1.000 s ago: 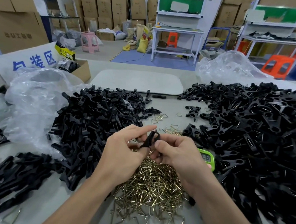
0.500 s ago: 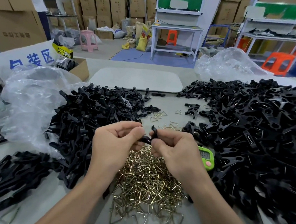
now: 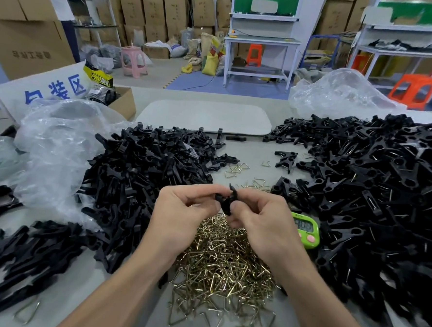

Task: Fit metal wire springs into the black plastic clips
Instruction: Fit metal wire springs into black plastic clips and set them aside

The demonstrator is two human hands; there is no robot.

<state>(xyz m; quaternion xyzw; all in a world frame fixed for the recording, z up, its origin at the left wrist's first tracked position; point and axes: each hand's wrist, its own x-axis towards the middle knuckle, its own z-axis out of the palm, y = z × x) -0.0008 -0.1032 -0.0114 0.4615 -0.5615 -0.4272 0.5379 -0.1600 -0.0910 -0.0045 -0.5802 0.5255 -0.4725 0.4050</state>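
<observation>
Black plastic clip (image 3: 226,202) is sitting pinched between both hands, held up above the brass-coloured heap of wire springs (image 3: 222,262). Left hand (image 3: 181,218) is clenching its thumb and fingertips on the clip's left side; right hand (image 3: 262,220) is grasping the right side, fingers curled under. One prong of the clip is poking upward between the thumbs. Whether a spring is already seated in it, cannot tell; the fingers are covering the middle.

Spring heap is spreading from under the hands toward the near table edge, a few loose springs lying at its fringe. Left pile of black clips (image 3: 143,179) is crowding close against the left forearm. Right pile of clips (image 3: 374,198), many showing wire, is running to the right frame edge and hemming in the right forearm. Green timer (image 3: 305,229) is lying just beside the right hand, wedged at the right pile's rim.

Open room: a bare strip of grey table (image 3: 251,153) is lying between the two piles beyond the hands, holding only scattered springs and a couple of stray clips. A pale board (image 3: 205,116) is resting farther back. Crumpled clear plastic bag (image 3: 56,143) is bordering the left pile.
</observation>
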